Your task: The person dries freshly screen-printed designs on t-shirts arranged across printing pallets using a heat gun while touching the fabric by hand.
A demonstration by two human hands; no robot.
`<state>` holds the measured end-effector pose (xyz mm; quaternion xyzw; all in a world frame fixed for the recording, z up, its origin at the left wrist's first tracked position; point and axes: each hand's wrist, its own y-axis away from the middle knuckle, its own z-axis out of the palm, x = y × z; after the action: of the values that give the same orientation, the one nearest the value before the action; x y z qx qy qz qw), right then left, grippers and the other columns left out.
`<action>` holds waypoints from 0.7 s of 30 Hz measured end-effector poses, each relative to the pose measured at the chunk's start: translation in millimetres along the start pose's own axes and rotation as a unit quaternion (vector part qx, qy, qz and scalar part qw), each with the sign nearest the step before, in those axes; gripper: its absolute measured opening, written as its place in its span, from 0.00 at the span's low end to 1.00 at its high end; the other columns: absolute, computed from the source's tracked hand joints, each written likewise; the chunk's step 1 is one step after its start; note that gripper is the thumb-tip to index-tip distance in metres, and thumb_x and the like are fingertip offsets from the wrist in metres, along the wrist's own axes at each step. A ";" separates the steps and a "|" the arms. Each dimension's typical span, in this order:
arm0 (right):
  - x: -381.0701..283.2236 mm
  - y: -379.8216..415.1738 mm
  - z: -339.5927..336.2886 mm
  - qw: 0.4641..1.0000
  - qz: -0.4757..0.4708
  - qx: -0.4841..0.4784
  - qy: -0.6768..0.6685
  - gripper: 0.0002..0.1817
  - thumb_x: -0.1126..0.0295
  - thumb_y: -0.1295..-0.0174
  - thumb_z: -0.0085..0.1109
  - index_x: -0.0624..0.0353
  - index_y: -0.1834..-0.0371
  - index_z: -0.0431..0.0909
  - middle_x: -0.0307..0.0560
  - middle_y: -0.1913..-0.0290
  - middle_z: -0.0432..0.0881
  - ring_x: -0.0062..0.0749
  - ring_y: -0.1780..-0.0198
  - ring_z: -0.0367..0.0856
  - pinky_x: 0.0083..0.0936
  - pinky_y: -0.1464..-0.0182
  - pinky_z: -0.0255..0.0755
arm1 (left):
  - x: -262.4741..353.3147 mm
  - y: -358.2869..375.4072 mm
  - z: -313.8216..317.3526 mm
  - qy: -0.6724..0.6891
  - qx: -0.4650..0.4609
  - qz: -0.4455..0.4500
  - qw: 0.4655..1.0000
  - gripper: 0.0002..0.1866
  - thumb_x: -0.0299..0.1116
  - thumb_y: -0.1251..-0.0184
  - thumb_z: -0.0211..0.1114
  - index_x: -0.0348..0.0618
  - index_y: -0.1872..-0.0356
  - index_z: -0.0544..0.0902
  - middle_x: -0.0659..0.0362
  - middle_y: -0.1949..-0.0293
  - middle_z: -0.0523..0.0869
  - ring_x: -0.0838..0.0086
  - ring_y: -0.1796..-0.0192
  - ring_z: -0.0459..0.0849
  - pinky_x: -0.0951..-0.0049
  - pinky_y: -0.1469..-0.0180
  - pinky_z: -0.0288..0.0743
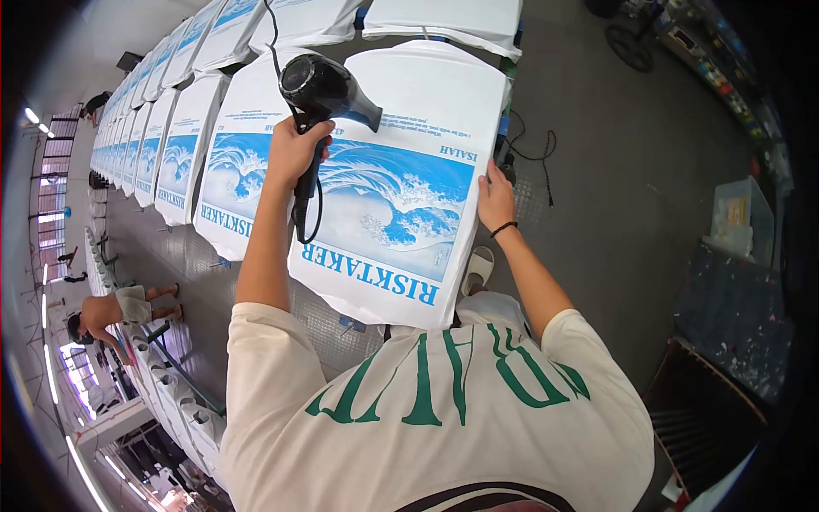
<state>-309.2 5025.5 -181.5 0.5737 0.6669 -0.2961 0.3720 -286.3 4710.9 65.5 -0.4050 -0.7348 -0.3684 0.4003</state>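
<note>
My left hand (299, 150) grips the handle of a black hair dryer (320, 88), its nozzle pointing right over a white T-shirt (384, 273). The shirt lies stretched on a board and bears a blue wave print with the word RISKTAKER, upside down from the board's far side. The cord rises from the dryer toward the top and a loop hangs below the handle. At the shirt's right edge my right hand (496, 198) rests with fingers extended along the fabric, a dark bracelet on the wrist. It holds nothing that I can see.
A long row of boards with printed shirts (183, 154) runs off to the upper left. Another person (115, 311) bends over a second row at left. A dark cord (546, 158) lies on the grey floor, and a clear plastic bin (742, 218) stands at right.
</note>
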 end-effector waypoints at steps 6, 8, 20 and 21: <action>25.6 -8.9 10.5 0.987 0.070 0.017 -0.144 0.27 0.66 0.30 0.59 0.53 0.28 0.71 0.55 0.44 0.81 0.39 0.50 0.82 0.32 0.46 0.75 | -13.6 -17.4 -46.5 -0.024 0.050 -0.009 0.998 0.10 0.32 0.39 0.70 0.36 0.66 0.81 0.58 0.75 0.83 0.77 0.79 0.80 0.76 0.75 0.73; 23.6 -8.5 10.0 0.986 0.076 0.024 -0.147 0.26 0.66 0.30 0.60 0.51 0.28 0.72 0.54 0.45 0.82 0.35 0.52 0.84 0.29 0.48 0.76 | -19.9 -26.9 -57.0 -0.024 0.059 -0.003 0.998 0.10 0.32 0.40 0.70 0.36 0.68 0.80 0.58 0.76 0.83 0.77 0.79 0.79 0.76 0.75 0.72; 15.0 -7.5 12.4 0.983 0.074 0.059 -0.159 0.25 0.68 0.31 0.60 0.52 0.30 0.73 0.54 0.43 0.85 0.38 0.47 0.84 0.28 0.43 0.74 | 1.7 -16.0 25.1 0.041 -0.095 0.013 0.995 0.12 0.32 0.38 0.70 0.32 0.65 0.81 0.57 0.76 0.84 0.77 0.79 0.80 0.77 0.76 0.74; 14.1 -7.5 10.6 0.983 0.081 0.057 -0.155 0.25 0.69 0.32 0.60 0.53 0.30 0.73 0.54 0.42 0.85 0.38 0.47 0.84 0.28 0.44 0.74 | 4.3 -9.9 36.8 0.044 -0.107 0.017 0.993 0.12 0.32 0.38 0.70 0.32 0.65 0.81 0.57 0.76 0.83 0.77 0.79 0.80 0.77 0.76 0.75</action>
<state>-315.9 5023.2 -199.3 0.5932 0.5350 -0.3877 0.4599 -307.3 4740.1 52.1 -0.4415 -0.6659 -0.4552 0.3930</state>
